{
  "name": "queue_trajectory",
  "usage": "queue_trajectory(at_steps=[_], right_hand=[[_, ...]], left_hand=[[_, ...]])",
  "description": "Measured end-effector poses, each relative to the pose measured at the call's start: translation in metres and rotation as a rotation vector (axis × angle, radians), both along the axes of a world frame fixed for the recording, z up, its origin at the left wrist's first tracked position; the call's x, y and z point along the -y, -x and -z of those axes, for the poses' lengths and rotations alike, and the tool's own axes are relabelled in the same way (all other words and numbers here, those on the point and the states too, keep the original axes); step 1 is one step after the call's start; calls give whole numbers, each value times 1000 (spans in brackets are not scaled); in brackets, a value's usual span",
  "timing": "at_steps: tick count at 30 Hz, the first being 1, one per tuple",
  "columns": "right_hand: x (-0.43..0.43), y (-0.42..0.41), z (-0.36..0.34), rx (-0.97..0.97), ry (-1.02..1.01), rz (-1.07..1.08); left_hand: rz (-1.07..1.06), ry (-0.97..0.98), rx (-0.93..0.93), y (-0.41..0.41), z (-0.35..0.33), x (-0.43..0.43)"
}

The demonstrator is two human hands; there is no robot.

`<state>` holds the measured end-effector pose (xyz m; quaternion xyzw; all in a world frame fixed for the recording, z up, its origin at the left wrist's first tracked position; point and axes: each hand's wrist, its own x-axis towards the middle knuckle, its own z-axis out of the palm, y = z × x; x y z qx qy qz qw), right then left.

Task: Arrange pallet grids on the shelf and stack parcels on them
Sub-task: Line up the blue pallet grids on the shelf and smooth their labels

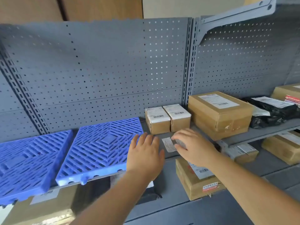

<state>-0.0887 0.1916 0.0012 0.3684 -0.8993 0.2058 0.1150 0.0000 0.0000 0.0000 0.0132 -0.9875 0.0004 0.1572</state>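
Observation:
Two blue plastic pallet grids lie side by side on the grey shelf [155, 135]: one at the far left [27, 161], one in the middle [100, 148]. My left hand [146, 155] hovers open over the right edge of the middle grid, palm down. My right hand [193, 146] reaches over a flat dark parcel with a white label [168, 144] lying on the shelf; its fingers are spread over the parcel. Two small cardboard parcels [167, 119] stand just behind, against the perforated back panel.
A larger cardboard box [219, 112] and black bagged parcels [272, 111] sit on the adjoining shelf to the right. More boxes [196, 179] lie on lower shelves. A shelf bracket [235, 18] juts out at upper right.

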Motion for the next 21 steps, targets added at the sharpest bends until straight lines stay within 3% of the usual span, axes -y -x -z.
queue_trajectory(at_steps=[9, 13, 21], right_hand=[[-7, 17, 35, -77, -171, -65], [-11, 17, 50, -123, -100, -76], [-20, 16, 59, -155, 4, -133]], left_hand=[[41, 34, 98, 15, 15, -21], [28, 23, 140, 18, 18, -31], [55, -17, -76, 23, 42, -39]])
